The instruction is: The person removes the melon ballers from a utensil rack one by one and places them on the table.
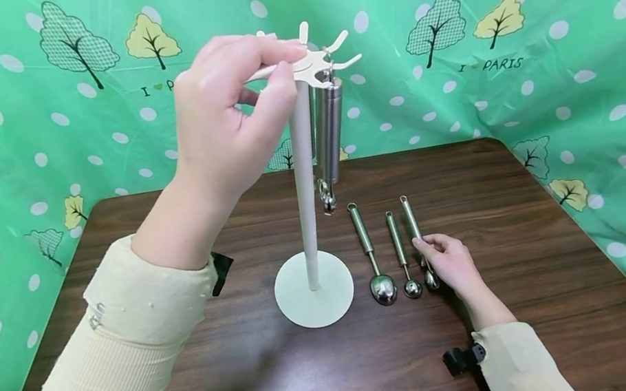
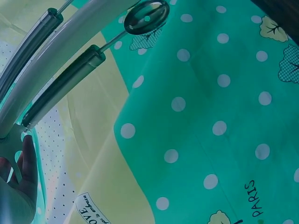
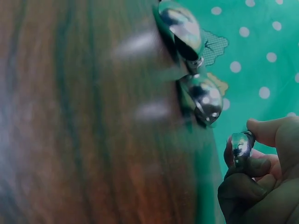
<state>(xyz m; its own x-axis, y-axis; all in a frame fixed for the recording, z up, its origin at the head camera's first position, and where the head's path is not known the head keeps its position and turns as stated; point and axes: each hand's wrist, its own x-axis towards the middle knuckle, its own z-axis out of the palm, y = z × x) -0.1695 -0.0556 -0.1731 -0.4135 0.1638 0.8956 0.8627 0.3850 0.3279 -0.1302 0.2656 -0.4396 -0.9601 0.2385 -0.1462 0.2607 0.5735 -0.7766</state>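
My left hand (image 1: 237, 107) grips the hooked top of a white utensil stand (image 1: 307, 224) with fingers and thumb. Metal-handled utensils (image 1: 330, 129) hang from its right-hand hooks; in the left wrist view, one is a spoon with a hole in its oval bowl (image 2: 147, 17). Low at the right, my right hand (image 1: 453, 265) pinches a small metal scoop (image 1: 410, 213) around its lower handle, the shiny head (image 1: 431, 279) showing below the fingers. Just left of it, a melon baller (image 1: 412, 288) and a larger scoop (image 1: 383, 289) lie side by side on the table.
The stand's round white base (image 1: 293, 297) rests on the dark wooden table (image 1: 246, 389). Behind and beside the table hangs a green dotted cloth (image 1: 584, 127) with printed trees. Black cameras are strapped at both wrists.
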